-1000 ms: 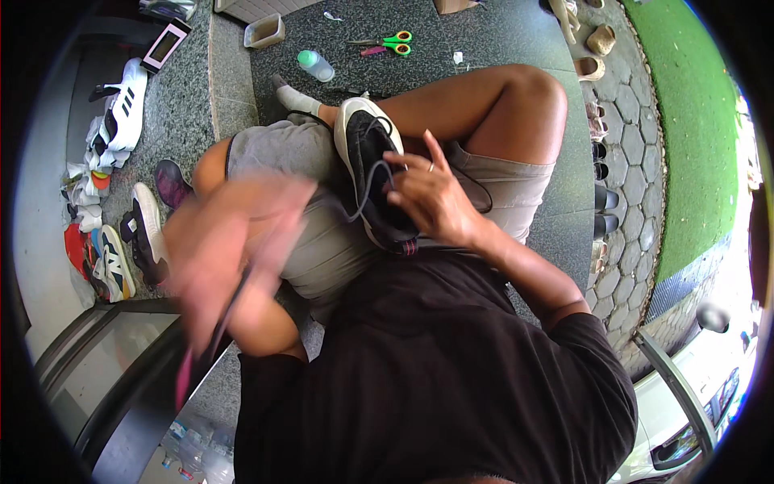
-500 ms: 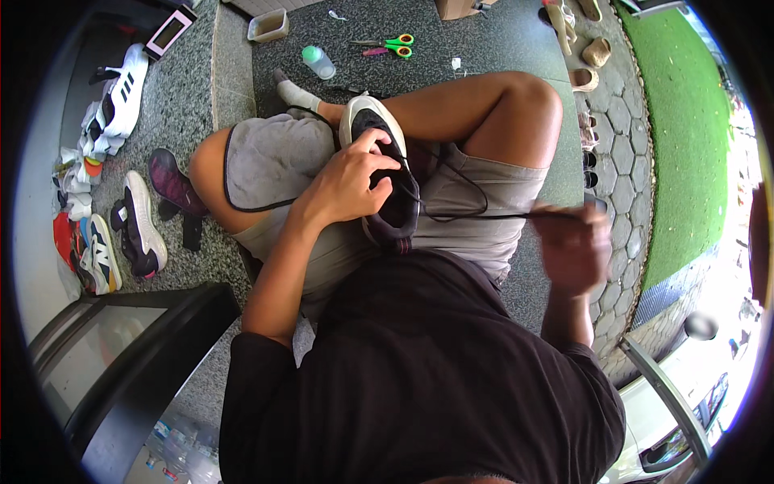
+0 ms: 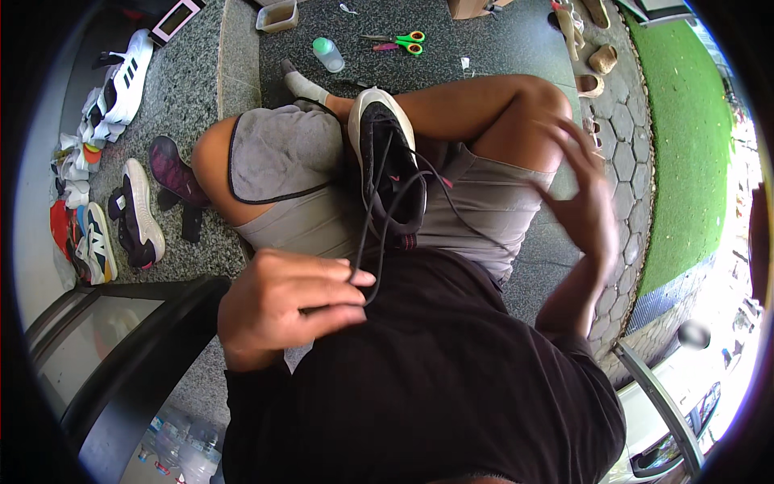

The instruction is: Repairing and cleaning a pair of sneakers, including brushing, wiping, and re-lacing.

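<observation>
A black shoe (image 3: 379, 133) with a pale sole rests in my lap, its toe pointing away from me. Dark shoelaces come out of it. My left hand (image 3: 298, 298) is raised near my belly, fingers pinched on a loop of the shoelace (image 3: 372, 242), which stretches up to the shoe. My right hand (image 3: 582, 194) is in the air by my right knee, somewhat blurred, with fingers spread and nothing in them. Another lace end trails over my right thigh. A grey cloth (image 3: 282, 153) with dark edging lies over my left thigh.
On the stone ledge ahead are scissors (image 3: 407, 37), a green-capped bottle (image 3: 328, 55) and a plastic tub (image 3: 277, 16). Several shoes stand at the left, including a white one (image 3: 127, 81) and a maroon one (image 3: 173, 169). A dark-framed glass piece (image 3: 121, 347) stands at lower left.
My left hand has moved from the shoe's opening back toward my belly, drawing a lace loop with it. My right hand has let go of the lace and spread its fingers.
</observation>
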The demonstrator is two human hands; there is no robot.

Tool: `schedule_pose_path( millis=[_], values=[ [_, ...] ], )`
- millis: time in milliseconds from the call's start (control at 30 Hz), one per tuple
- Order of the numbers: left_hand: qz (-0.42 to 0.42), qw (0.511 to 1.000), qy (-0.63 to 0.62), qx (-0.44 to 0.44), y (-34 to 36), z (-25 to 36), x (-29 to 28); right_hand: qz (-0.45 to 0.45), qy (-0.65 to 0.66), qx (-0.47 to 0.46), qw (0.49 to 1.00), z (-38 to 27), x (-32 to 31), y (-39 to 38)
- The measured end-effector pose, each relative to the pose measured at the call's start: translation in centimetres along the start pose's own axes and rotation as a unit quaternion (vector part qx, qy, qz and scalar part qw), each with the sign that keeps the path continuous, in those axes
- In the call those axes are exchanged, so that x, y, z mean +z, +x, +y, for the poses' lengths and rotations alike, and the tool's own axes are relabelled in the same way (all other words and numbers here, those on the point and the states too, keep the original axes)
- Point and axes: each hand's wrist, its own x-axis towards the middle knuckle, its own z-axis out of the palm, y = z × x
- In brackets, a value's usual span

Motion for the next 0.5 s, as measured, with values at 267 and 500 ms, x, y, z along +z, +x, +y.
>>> schedule_pose_path(
  millis=[267,500],
  values=[
    [0.024,0.983,-0.178,-0.033,-1.0,-2.8,0.4,-0.003,0.609,-0.080,0.789,-9.5,8.1,10.0],
    [0.128,0.942,-0.203,-0.235,-1.8,-9.9,3.2,0.215,0.752,0.094,0.615,3.9,11.8,17.5]
  ],
)
